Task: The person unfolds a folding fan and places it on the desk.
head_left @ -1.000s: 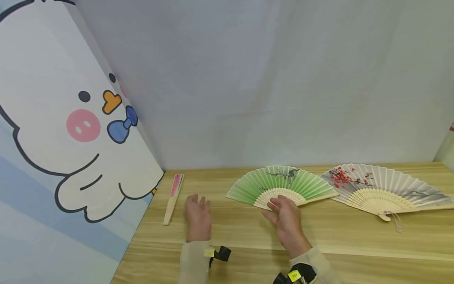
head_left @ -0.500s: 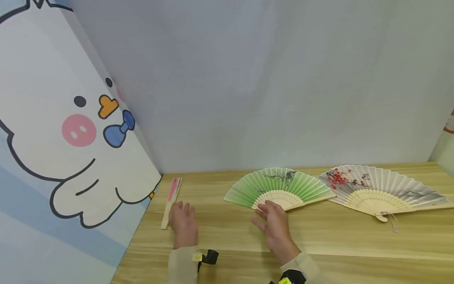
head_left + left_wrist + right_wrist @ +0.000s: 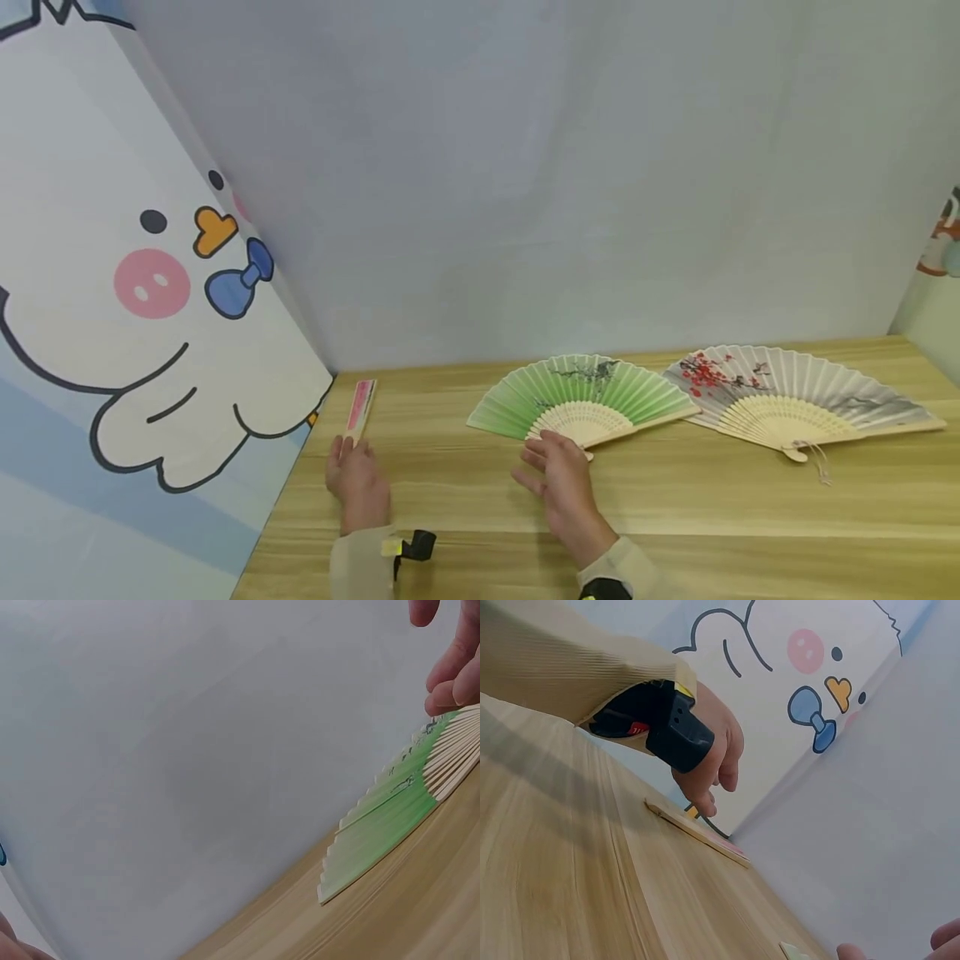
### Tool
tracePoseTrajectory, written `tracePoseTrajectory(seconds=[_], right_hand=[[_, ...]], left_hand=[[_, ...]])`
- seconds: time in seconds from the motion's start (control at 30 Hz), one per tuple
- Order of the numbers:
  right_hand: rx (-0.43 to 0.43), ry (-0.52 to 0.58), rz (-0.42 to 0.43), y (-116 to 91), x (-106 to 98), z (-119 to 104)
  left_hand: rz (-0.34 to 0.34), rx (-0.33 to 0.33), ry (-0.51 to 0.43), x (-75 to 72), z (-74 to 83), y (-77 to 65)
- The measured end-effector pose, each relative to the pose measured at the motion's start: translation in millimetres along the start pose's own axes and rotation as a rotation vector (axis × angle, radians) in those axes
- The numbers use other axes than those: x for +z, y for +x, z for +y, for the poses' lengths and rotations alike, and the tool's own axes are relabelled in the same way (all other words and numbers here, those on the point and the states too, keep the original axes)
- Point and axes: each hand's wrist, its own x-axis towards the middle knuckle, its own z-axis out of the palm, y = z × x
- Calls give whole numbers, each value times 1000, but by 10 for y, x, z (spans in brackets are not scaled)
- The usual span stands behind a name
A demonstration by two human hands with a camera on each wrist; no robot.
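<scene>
A folded hand fan (image 3: 362,407) with a pink leaf lies on the table at the left. My left hand (image 3: 358,487) covers its handle end in the head view. Seen from the right wrist, the left fingers (image 3: 707,804) point down just above the folded fan (image 3: 697,832), loosely bent, with nothing held. My right hand (image 3: 564,487) hovers in front of a spread green fan (image 3: 517,398), overlapping part of its wooden ribs. Its fingers are relaxed and apart, holding nothing. To the right lies a spread white-and-grey fan (image 3: 817,387) with red blossoms and a tassel.
The wooden table (image 3: 450,533) meets a pale grey backdrop (image 3: 480,208) at its back edge. A panel with a cartoon figure (image 3: 67,217) stands along the left side. The green fan's right end overlaps the white-and-grey fan.
My left hand has moved left, from beside the folded fan to over its handle end. My right hand has drawn slightly back from the green fan's ribs. The fans lie as before.
</scene>
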Motion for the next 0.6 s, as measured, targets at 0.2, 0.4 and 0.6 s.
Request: tracePoseTrajectory(seconds=[0.2, 0.4, 0.6], right_hand=[[12, -7, -13, -14, 49, 40], [30, -10, -23, 8, 111, 120], [63, -25, -33, 28, 181, 196]], left_hand=[[88, 35, 69, -45, -2, 146], [97, 69, 144, -127, 68, 244], [114, 113, 222, -185, 107, 361]])
